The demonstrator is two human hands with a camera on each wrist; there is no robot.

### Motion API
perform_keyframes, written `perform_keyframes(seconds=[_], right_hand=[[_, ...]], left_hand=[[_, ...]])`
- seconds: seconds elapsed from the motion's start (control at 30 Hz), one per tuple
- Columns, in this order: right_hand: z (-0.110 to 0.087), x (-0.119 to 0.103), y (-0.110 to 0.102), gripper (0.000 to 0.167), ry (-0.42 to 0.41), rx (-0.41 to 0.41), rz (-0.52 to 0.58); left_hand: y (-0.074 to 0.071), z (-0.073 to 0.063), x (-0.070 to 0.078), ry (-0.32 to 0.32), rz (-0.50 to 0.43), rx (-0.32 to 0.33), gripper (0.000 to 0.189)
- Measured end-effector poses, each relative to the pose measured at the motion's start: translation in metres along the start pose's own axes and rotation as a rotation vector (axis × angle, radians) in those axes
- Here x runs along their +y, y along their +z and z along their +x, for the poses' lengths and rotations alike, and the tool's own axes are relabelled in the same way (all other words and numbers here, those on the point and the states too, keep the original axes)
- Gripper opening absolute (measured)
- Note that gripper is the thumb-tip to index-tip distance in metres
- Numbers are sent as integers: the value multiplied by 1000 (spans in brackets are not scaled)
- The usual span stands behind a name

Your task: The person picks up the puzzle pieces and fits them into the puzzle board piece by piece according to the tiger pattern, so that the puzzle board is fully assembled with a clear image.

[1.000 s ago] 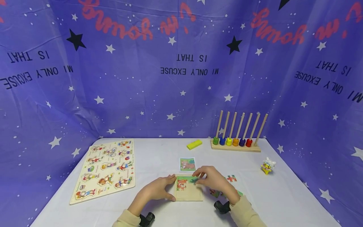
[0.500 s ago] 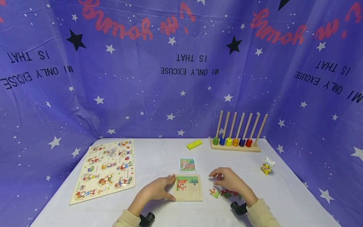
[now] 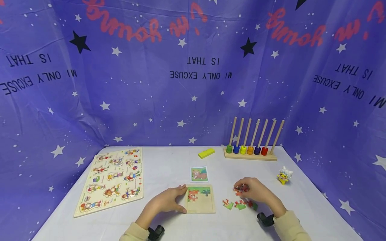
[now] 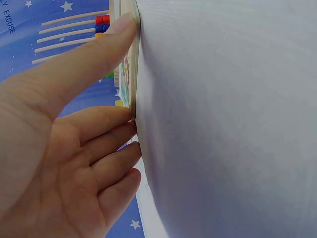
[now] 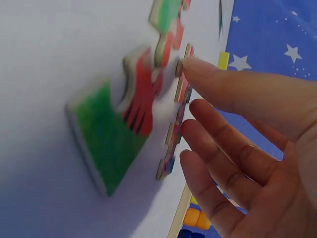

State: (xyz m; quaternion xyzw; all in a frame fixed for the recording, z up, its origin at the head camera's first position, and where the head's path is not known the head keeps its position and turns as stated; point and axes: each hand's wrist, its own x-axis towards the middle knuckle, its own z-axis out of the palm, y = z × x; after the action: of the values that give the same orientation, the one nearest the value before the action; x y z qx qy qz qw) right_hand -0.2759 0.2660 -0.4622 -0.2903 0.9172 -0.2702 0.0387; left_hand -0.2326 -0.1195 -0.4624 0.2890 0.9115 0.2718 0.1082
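My left hand (image 3: 170, 201) rests at the left edge of a square wooden puzzle tray (image 3: 205, 208), its thumb (image 4: 121, 27) and fingers (image 4: 116, 116) touching that edge. In the tray's upper part lie joined puzzle pieces (image 3: 194, 194) showing an orange tiger face and green leaves. To the right, my right hand (image 3: 256, 190) is over a cluster of loose red puzzle pieces (image 3: 241, 189). The right wrist view shows its thumb (image 5: 203, 69) at one piece, the other fingers loosely bent. Nearer me lie more green-and-red puzzle pieces (image 5: 111, 134).
Behind the tray is a picture card (image 3: 199, 174). A yellow block (image 3: 206, 153) and a peg rack with coloured beads (image 3: 250, 156) stand farther back. A large figure puzzle board (image 3: 113, 180) lies left; a small yellow-and-white toy figure (image 3: 284, 175) stands right.
My right hand has moved right, from the tray's upper right corner to the loose pieces. A green leaf piece now lies in that corner. The left hand has stayed at the tray.
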Motion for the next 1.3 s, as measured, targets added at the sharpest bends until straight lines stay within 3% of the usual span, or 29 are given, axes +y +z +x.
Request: perform_keyframes(seconds=[0.17,0.73,1.3], right_hand=[[1,5,-1,34,36,-25,-29],[4,0,-4,37,19,-53,-25],[5,2,-3,38,34,-42,44]], left_hand=[[-1,0,0,-1,0,-1,88],[0,0,-1,4,16,-3,87],[-1,0,0,1,-3,-3,87]])
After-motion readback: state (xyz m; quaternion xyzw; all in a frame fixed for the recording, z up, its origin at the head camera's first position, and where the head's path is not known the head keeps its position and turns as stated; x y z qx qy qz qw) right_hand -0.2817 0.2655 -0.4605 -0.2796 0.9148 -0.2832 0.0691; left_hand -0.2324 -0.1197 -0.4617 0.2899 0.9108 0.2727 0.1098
